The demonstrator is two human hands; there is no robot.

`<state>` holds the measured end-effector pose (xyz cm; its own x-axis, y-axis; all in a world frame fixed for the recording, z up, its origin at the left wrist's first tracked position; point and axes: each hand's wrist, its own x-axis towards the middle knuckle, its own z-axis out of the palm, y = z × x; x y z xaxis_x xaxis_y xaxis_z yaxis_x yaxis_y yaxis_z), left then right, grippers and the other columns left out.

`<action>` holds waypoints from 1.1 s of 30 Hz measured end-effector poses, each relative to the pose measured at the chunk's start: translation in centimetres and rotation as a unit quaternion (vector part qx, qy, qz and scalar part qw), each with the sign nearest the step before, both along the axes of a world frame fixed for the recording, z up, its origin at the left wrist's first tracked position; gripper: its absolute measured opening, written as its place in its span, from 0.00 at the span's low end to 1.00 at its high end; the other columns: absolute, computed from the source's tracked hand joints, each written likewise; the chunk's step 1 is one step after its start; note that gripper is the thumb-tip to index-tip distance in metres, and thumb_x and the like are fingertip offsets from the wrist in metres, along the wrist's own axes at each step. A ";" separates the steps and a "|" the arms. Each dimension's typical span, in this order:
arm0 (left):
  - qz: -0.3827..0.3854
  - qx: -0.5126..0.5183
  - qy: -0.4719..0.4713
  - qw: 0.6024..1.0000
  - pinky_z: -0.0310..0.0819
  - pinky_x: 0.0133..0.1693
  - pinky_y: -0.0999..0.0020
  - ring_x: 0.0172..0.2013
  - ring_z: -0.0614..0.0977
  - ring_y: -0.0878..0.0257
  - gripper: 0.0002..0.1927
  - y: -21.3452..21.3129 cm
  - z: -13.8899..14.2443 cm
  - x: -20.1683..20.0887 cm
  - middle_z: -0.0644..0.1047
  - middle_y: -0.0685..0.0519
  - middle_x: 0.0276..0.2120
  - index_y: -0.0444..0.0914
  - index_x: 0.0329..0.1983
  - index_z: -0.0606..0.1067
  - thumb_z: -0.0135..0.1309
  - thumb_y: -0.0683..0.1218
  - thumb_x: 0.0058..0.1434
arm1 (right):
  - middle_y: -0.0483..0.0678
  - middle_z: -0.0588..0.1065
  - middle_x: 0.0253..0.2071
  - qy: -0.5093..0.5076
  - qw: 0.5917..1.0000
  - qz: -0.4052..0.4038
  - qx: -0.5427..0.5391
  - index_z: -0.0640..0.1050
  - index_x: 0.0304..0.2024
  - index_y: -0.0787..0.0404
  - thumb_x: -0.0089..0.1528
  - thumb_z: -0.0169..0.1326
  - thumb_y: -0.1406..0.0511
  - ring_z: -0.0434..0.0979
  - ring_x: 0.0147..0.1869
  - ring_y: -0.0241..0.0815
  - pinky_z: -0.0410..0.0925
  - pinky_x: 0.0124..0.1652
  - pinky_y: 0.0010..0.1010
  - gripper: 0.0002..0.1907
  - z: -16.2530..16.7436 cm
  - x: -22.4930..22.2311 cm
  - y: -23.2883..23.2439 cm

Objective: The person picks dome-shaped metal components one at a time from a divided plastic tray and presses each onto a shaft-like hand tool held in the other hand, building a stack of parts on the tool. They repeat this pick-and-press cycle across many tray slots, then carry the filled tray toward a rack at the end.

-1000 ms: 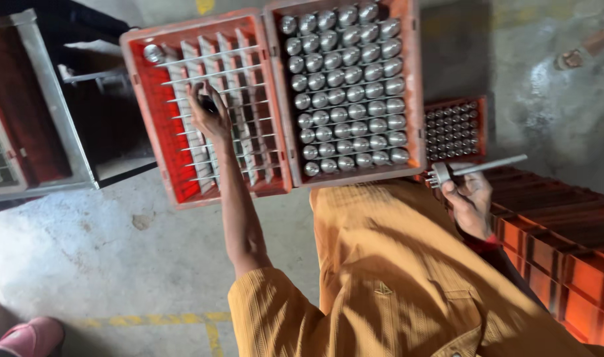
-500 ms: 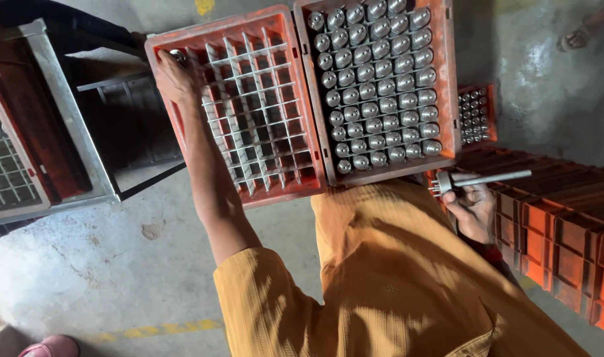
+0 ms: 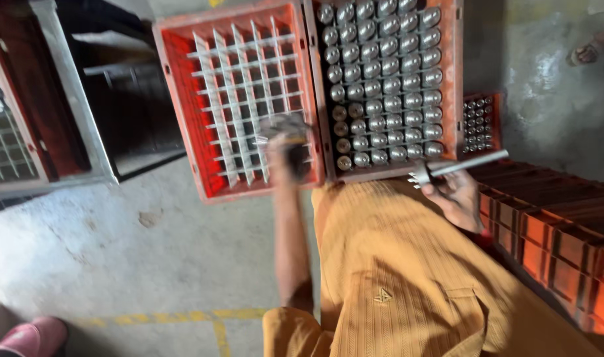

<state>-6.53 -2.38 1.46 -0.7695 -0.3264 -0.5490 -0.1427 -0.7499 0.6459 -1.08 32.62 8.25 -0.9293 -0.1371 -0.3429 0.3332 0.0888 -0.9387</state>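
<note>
Across the top of the head view sit two red crates: an empty gridded crate [image 3: 239,99] at centre left and a full crate [image 3: 381,82] of silver-capped pieces at centre right, edges touching. A third small crate [image 3: 480,122] peeks out at right. Bare concrete floor [image 3: 117,251] lies open at lower left. Left hand [image 3: 285,149], blurred, reaches over the empty crate's lower right corner; its fingers' grip cannot be told. Right hand [image 3: 457,198] closes around a metal rod [image 3: 457,165] beside stacked crates [image 3: 560,231].
</note>
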 end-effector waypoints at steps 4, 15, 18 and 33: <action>-0.284 -0.436 -0.077 0.851 0.74 0.33 0.58 0.30 0.77 0.57 0.17 11.3 2.3 4.1 0.76 0.46 0.28 0.33 0.34 0.73 0.66 0.50 0.62 | 0.51 0.74 0.60 0.013 0.991 0.103 -0.088 0.73 0.54 0.64 0.58 0.65 0.71 0.76 0.62 0.40 0.72 0.58 0.33 0.24 3.6 -2.9 -1.6; -0.344 -0.453 -0.003 0.822 0.75 0.38 0.51 0.37 0.83 0.43 0.17 18.6 8.6 7.2 0.81 0.42 0.34 0.39 0.41 0.77 0.66 0.47 0.49 | 0.53 0.73 0.61 0.122 0.957 0.262 -0.017 0.73 0.54 0.63 0.55 0.69 0.69 0.73 0.69 0.46 0.68 0.67 0.38 0.27 5.0 -4.3 1.3; -0.353 -0.431 -0.006 0.830 0.76 0.39 0.51 0.38 0.83 0.43 0.17 20.1 8.0 7.6 0.81 0.43 0.35 0.39 0.43 0.77 0.64 0.47 0.50 | 0.54 0.73 0.61 0.150 0.950 0.273 0.010 0.74 0.53 0.62 0.54 0.70 0.69 0.74 0.68 0.46 0.69 0.66 0.38 0.27 4.9 -4.4 2.8; -0.410 -0.456 0.040 0.789 0.78 0.41 0.53 0.37 0.85 0.46 0.18 23.1 7.3 6.5 0.83 0.42 0.34 0.39 0.43 0.80 0.66 0.46 0.48 | 0.47 0.76 0.60 0.289 0.878 0.361 0.123 0.75 0.49 0.58 0.51 0.71 0.60 0.74 0.59 0.45 0.68 0.56 0.38 0.27 4.6 -6.3 6.6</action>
<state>-0.08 20.70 8.77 -0.9472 0.0690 -0.3131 -0.2700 0.3546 0.8952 -7.37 39.27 12.80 -0.6588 -0.7502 0.0563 -0.4194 0.3042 -0.8553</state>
